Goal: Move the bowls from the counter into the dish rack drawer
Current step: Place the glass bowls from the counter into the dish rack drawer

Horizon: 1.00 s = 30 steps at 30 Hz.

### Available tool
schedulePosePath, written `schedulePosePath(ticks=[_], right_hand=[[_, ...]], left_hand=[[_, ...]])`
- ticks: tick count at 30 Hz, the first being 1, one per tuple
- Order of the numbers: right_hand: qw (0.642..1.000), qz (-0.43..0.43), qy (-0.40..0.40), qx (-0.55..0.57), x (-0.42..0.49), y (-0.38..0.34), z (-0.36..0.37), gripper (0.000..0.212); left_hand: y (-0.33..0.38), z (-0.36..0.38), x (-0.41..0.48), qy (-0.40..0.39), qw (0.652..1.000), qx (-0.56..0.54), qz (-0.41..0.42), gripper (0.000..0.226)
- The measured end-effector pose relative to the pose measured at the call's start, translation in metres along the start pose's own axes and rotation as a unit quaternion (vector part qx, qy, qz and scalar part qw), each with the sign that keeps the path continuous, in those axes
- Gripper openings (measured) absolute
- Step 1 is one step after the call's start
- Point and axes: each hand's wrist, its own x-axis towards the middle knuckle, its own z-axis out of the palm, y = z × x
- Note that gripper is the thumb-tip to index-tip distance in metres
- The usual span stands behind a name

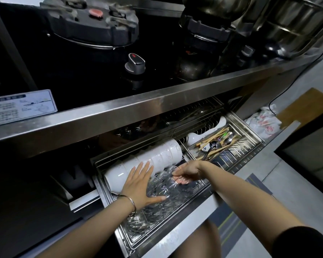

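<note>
Your left hand point(140, 185) lies flat, fingers straight, on glass bowls point(168, 197) in dish rack drawer point(175, 229). Your right hand point(188, 171) fingers grasp rim of rightmost glass bowl point(167, 173). White bowls point(153, 157) just behind, far side.

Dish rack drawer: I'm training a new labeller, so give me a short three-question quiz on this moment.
1. True or false: the left hand is flat with straight fingers, gripping nothing.
2. The right hand grips: A a spoon; B a clear glass bowl; C a pot lid.
3. Fill in: in the drawer, as seen here, the cutlery basket sits to the ___ of the white bowls.
Key: 1 true; 2 B; 3 right.
</note>
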Motion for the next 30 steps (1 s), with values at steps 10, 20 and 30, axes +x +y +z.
schedulePosePath(ticks=[10, 20, 30], right_hand=[[0.967, -0.09, 0.21, -0.109, -0.011, 0.006, 0.006, 0.046], [0.85, -0.352, 0.382, -0.085, -0.127, 0.015, 0.012, 0.029], [0.716, -0.562, 0.412, -0.031, -0.254, -0.043, 0.074, 0.026]], left_hand=[[0.006, -0.011, -0.002, -0.046, 0.999, 0.009, -0.004, 0.114], [0.059, -0.106, -0.022, 0.017, 0.995, -0.033, 0.092, 0.09], [0.074, -0.274, -0.11, 0.271, 0.933, -0.007, 0.235, 0.08]])
